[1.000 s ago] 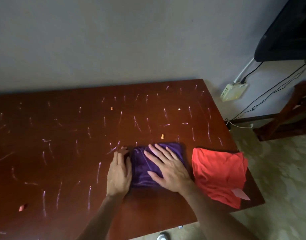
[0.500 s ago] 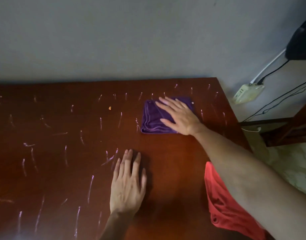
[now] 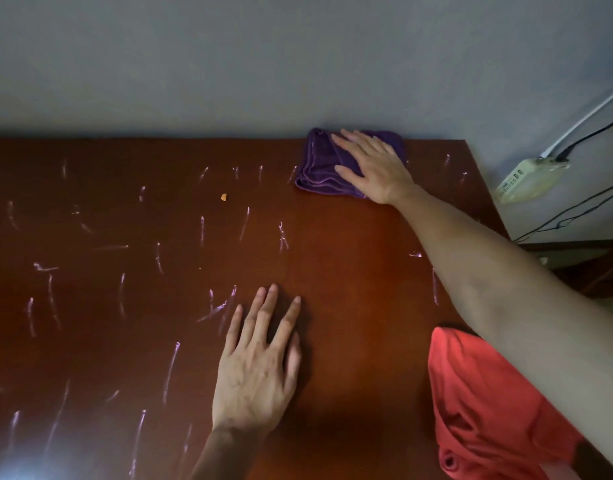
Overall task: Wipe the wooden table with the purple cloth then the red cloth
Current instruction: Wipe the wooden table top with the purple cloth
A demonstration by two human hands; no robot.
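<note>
One purple cloth (image 3: pixel 320 164) flat, right hand (image 3: pixel 374 168) atop

Right arm (image 3: pixel 505 306) covers red cloth (image 3: pixel 488 410) top; cloth cut off at bottom edge. Table (image 3: pixel 159 341) cut off left, bottom.

Wall (image 3: pixel 298 64) blocks just beyond the right hand (image 3: pixel 374 168); worktop (image 3: pixel 350 258) lies bare to its left, bar one crumb (image 3: pixel 224 197).

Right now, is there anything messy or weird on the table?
Yes. White streaks are scattered across the wooden table, mostly on its left and middle, and a small orange crumb lies near the far side. The strip beneath the purple cloth looks clean.
</note>
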